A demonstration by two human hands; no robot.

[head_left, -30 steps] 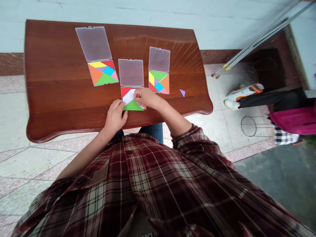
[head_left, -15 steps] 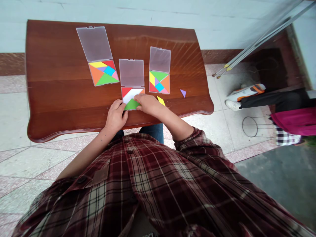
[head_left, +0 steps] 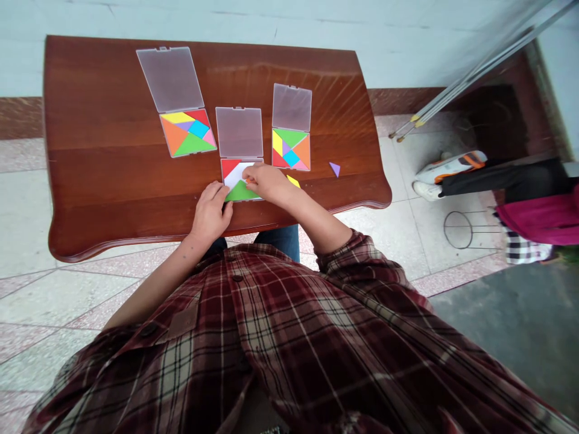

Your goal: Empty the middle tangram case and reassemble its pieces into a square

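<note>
Tabletop (head_left: 113, 187): green triangle (head_left: 239, 192), apex toward wall (head_left: 244, 21)

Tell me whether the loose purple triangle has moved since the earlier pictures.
No; judged against the table, the purple triangle lies in the same spot.

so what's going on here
A person's left hand rests at the left edge of the middle case, while their right hand seems to pinch an orange piece over it. That case holds a red piece and a green piece. A yellow piece and a purple piece lie loose on the table to the right.
</note>
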